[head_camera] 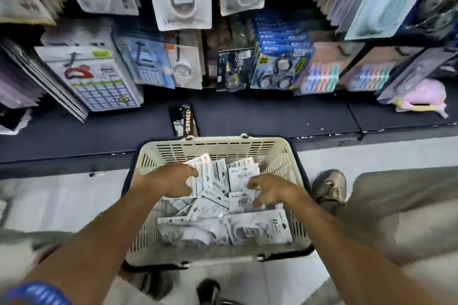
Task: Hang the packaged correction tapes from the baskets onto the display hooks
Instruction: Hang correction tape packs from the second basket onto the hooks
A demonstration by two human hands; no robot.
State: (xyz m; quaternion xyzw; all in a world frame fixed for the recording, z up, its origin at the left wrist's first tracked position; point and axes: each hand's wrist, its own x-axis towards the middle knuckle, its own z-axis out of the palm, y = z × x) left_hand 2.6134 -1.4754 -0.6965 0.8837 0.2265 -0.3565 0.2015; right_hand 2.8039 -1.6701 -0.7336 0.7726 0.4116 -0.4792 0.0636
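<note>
Now both hands in cream basket (213, 147), among loose correction tape packs (244, 173). Left hand (171, 181) pinching upright packs; right hand (269, 190) curled on one, grasp unclear. Packs likely light, slick, stiff-carded. Take yours by top edge, beside hang hole.

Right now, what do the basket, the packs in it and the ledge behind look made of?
Basket: likely moulded plastic, matt cream; slotted walls and a rolled rim. Packs: seemingly printed white card under glossy clear film or blister; one shows a raised bubble with glare. Ledge: dark, matt, with a panel seam; perhaps painted metal or laminate, cannot tell which.
</note>
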